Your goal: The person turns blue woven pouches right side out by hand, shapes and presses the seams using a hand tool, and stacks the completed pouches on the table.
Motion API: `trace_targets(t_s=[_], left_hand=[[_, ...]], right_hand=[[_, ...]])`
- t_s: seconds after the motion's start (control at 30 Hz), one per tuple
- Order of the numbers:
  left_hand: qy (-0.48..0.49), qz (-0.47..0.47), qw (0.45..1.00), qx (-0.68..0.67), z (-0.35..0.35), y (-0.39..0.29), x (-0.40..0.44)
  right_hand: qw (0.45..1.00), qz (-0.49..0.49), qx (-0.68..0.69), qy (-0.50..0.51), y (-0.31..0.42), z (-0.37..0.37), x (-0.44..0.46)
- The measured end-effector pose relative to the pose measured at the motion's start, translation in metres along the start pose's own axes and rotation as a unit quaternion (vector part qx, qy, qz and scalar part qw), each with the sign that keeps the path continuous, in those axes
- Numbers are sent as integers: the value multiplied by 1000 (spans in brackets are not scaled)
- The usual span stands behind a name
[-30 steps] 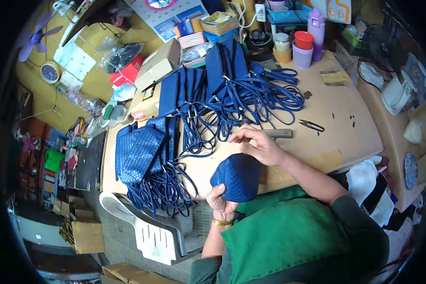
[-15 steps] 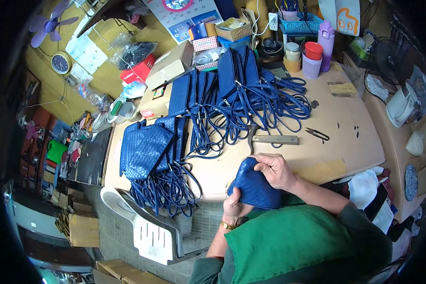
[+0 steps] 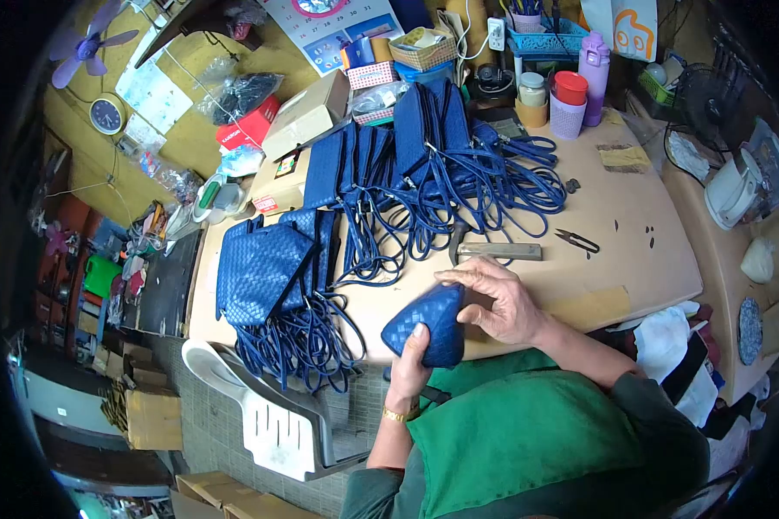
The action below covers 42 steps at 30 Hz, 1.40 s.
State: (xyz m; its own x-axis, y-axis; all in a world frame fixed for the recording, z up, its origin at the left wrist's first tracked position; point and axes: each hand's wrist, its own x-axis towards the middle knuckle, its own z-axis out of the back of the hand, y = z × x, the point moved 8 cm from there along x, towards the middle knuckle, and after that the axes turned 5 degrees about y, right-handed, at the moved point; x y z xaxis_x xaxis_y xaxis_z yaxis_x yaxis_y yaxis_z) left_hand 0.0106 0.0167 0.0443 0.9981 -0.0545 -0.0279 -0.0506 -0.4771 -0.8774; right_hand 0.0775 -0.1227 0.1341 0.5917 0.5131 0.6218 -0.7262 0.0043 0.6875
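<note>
A small blue woven-pattern piece is held up over the table's front edge. My left hand grips its lower side, thumb pressed on the face. My right hand is at its right upper side, fingers apart and curved, with the thumb near the piece; whether it touches is unclear. Beyond my hands lies a hammer on the table. Blue woven pouches with looped straps lie to the left, and more blue pouches are stacked at the back.
Small thread snips lie on the table to the right. At the back stand a purple bottle, a red-lidded cup and a cardboard box. A white plastic chair stands at the front left.
My right hand has let go of the piece's top and opened. The piece has turned and shifted left, with my left hand still on it.
</note>
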Motion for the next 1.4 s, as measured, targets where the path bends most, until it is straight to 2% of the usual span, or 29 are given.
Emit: trace_targets(t_s=[0.03,0.13,0.17,0.23,0.3,0.37,0.4,0.43,0.5,0.53,0.57,0.63,0.67,0.7,0.77,0.83,0.9,0.93,0.97,1.0,1.03,1.07,1.1,1.17,1.23,1.3,1.33,1.37,1.4], left_hand=[[-1,-40,996,82,-4,-11,-2],[0,-143,957,253,-31,-39,-4],[-28,-139,940,312,-30,-36,-5],[-19,-140,903,406,-35,-31,-4],[-10,-163,862,481,-44,-27,-3],[15,-152,867,475,-44,-12,0],[28,-126,876,465,-42,-4,1],[29,-124,876,465,-42,-2,1],[33,-67,926,371,-39,6,4],[32,-8,954,298,-31,18,3],[32,-8,954,298,-26,23,2],[24,41,996,72,-18,39,4],[34,64,997,1,-20,44,4],[35,65,997,1,-20,45,5],[68,127,987,-66,-21,60,4],[80,126,986,-72,-17,61,6],[79,164,982,-55,-13,64,1],[73,117,989,50,-21,42,3],[76,116,989,50,-27,28,3],[137,16,956,259,-40,1,3],[190,-81,868,451,-58,-18,-3],[200,-102,850,477,-68,-28,-4],[206,-23,859,469,-55,-12,0],[131,71,842,518,-12,27,16],[80,-19,837,541,13,42,26],[46,-54,862,503,22,52,24],[48,-50,863,501,20,56,21],[9,-18,908,419,25,60,16],[-30,10,942,334,29,61,15]], right_hand=[[1000,-1,-1,-1,0,-2,0],[988,-74,133,-3,-16,-15,-7],[988,-76,134,-6,-14,-19,-10],[941,-167,295,-22,-27,-28,-19],[950,-175,258,-26,-31,-26,-19],[965,-187,180,-35,-37,-21,-20],[964,-165,191,-82,-38,-17,-20],[964,-167,191,-83,-41,-15,-21],[952,-226,204,-28,-58,-17,-23],[950,-215,223,-30,-64,-19,-22],[950,-215,223,-31,-66,-19,-20],[902,-177,383,-88,-67,-18,-17],[915,-158,344,-136,-78,-18,-20],[916,-159,343,-137,-80,-20,-21],[886,-299,343,-92,-98,-36,-32],[900,-273,324,-107,-93,-31,-24],[887,-255,376,-86,-95,-37,-21],[887,-224,396,-81,-92,-38,-15],[888,-223,394,-83,-93,-34,-13],[926,-200,314,-68,-84,-25,-5],[954,-179,234,-53,-79,-20,0],[975,-32,186,-117,-77,-9,5],[985,-33,126,-111,-80,4,6],[963,-182,168,-101,-115,14,-10],[943,-308,127,-30,-147,22,-42],[923,-336,185,-8,-151,19,-69],[895,-399,184,76,-154,4,-86],[857,-455,182,161,-154,-12,-104],[856,-456,182,162,-148,-18,-109]])
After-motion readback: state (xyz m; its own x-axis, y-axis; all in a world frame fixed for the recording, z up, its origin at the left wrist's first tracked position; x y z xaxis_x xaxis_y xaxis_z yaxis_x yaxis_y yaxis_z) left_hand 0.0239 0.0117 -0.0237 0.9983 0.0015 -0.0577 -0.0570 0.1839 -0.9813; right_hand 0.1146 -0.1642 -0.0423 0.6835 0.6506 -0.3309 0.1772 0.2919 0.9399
